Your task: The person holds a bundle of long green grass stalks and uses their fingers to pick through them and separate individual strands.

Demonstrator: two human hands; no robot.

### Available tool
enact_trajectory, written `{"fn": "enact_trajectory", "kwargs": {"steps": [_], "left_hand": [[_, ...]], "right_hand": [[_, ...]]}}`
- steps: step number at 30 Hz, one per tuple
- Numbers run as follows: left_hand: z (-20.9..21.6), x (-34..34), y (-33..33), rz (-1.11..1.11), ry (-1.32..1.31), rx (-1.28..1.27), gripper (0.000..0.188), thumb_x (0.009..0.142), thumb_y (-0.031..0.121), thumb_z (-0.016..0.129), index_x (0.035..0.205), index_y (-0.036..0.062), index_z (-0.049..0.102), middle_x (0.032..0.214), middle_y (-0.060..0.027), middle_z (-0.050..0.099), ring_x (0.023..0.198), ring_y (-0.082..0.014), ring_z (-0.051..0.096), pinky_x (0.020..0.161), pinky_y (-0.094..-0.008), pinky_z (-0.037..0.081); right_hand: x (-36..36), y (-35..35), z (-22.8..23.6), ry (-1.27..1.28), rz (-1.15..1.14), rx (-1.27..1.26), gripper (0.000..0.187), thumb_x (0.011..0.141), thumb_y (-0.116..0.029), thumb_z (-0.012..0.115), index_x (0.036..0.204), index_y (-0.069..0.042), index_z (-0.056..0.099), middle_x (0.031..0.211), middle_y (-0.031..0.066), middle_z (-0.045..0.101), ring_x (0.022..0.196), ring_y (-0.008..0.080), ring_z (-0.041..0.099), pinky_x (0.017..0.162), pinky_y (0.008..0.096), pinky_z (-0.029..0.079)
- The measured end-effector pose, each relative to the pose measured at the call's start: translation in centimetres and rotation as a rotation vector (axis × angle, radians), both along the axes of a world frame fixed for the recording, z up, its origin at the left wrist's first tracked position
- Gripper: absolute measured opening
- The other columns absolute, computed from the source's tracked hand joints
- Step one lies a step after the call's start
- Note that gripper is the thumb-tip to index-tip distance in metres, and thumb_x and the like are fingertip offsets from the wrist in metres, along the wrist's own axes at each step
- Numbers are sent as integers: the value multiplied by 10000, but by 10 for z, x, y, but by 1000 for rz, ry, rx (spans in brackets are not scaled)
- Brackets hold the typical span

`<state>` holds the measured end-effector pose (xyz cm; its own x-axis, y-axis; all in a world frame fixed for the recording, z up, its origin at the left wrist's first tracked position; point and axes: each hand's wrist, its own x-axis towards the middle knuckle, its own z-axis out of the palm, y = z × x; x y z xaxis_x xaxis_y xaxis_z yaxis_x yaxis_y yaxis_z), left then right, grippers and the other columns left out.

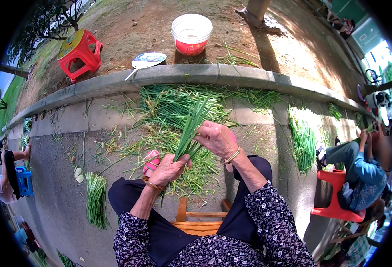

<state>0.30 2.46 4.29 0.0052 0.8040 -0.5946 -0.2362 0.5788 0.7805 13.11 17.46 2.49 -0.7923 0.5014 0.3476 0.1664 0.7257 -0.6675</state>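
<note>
A small bunch of long green chives (190, 131) stands up from my left hand (170, 171), whose fingers are wrapped round its lower end. My right hand (217, 139) is closed in a pinch at the right side of the bunch, halfway up; what lies between its fingertips is hidden. Beyond both hands, a large loose heap of chives (165, 104) lies along the foot of the kerb. Yellowish trimmings and loose blades (200, 175) cover the ground below my hands, between my feet.
Sorted chive bundles lie left (97, 200) and right (302, 142). Past the stone kerb (178, 73) are a white-and-red bucket (191, 33), a hand fan (148, 60) and a red stool (79, 53). A person (367, 173) sits on another red stool (334, 200) at right.
</note>
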Motion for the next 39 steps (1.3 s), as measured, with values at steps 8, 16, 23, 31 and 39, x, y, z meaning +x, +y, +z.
{"fn": "enact_trajectory", "kwargs": {"steps": [8, 16, 23, 31, 39], "left_hand": [[4, -2, 0, 8, -114, -40, 353, 850, 392, 471, 761, 61, 552, 425, 80, 305, 330, -23, 240, 317, -196, 159], [3, -7, -3, -4, -227, -64, 324, 868, 362, 449, 803, 59, 545, 439, 82, 277, 334, -21, 200, 322, -202, 132], [-1, -9, -7, -16, -270, -39, 331, 875, 349, 440, 823, 41, 550, 442, 78, 285, 339, -25, 193, 329, -205, 129], [-1, -8, -8, -59, -248, 4, 334, 864, 351, 461, 811, 34, 552, 444, 73, 293, 343, -29, 206, 334, -207, 140], [-1, -9, -9, -109, -249, -3, 335, 854, 359, 477, 808, 39, 565, 459, 82, 292, 360, -21, 212, 345, -200, 140]], "right_hand": [[4, 3, 4, -87, -102, 251, 58, 686, -93, 601, 726, -86, 559, 686, 38, 500, 581, 201, 548, 475, 309, 431], [12, 10, 9, -55, -152, 146, 59, 686, -79, 606, 737, -92, 577, 727, 41, 532, 613, 205, 559, 509, 298, 445], [18, 19, 10, 87, -138, -63, 55, 716, -62, 609, 765, -38, 601, 726, 46, 530, 621, 161, 535, 534, 267, 428], [25, 34, 7, 264, -284, -948, 134, 804, -88, 530, 881, 4, 589, 649, -4, 549, 457, 27, 425, 396, 167, 330], [28, 39, 17, 395, -237, -1340, 193, 802, -44, 488, 980, -5, 555, 708, 26, 559, 480, 45, 490, 385, 173, 395]]}}
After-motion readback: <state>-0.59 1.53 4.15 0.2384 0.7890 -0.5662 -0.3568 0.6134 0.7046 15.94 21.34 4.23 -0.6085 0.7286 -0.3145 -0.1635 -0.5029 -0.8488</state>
